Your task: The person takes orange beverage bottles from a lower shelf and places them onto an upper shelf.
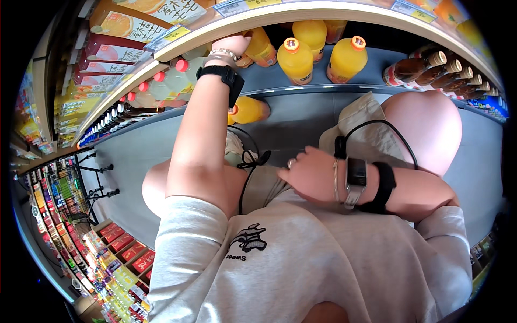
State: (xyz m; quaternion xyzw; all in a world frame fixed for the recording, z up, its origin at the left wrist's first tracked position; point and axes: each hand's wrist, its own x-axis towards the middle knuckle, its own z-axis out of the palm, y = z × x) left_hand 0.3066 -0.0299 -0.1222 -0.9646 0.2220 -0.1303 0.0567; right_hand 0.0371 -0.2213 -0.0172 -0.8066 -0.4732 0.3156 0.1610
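Observation:
My left hand (pixel 232 44) reaches in below the upper shelf board, its fingers mostly hidden beside a tilted orange juice bottle (pixel 260 47). Whether it grips anything there cannot be seen. Close by, two orange-capped juice bottles stand at the front of the lower shelf, one nearer (pixel 295 63) and one farther right (pixel 346 60). On the floor beside my left forearm, another juice bottle (pixel 251 110) appears to lie on its side. My right hand (pixel 312 175) hovers over my lap, back upward, a ring on one finger. Its fingers bend down largely out of sight, and nothing shows in it.
The upper shelf (pixel 301 12) overhangs the bottles. Clear bottles with pink caps (pixel 182 65) crowd the left of my arm. Brown bottles (pixel 414 68) stand at the right. Boxed drinks (pixel 105 54) fill the left shelves. A black cord (pixel 377 121) loops over my right knee.

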